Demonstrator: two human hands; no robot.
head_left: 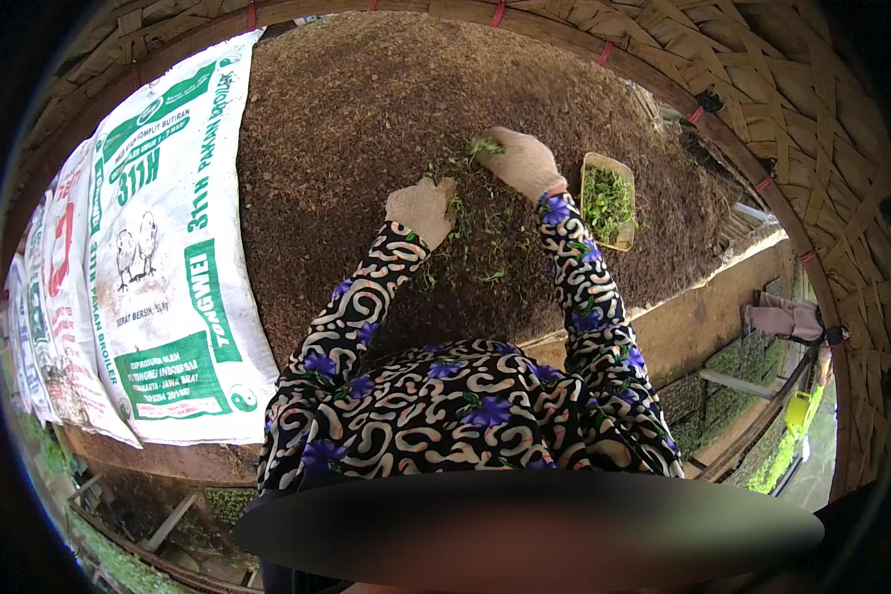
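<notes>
Both hands wear beige gloves and hang low over a bed of dark brown soil. My left hand is closed, with small green seedlings showing at its fingertips. To its right and a little farther off, my right hand pinches a small green sprig. Loose seedlings lie scattered on the soil between and below the hands. Right of my right hand, a pale yellow plastic tub holds a heap of green seedlings. The fingertips are partly hidden.
White printed sacks cover the left part of the bed. A wooden board edges its near side. At far right hang a pinkish cloth and a yellow-green object. A woven hat brim frames the view.
</notes>
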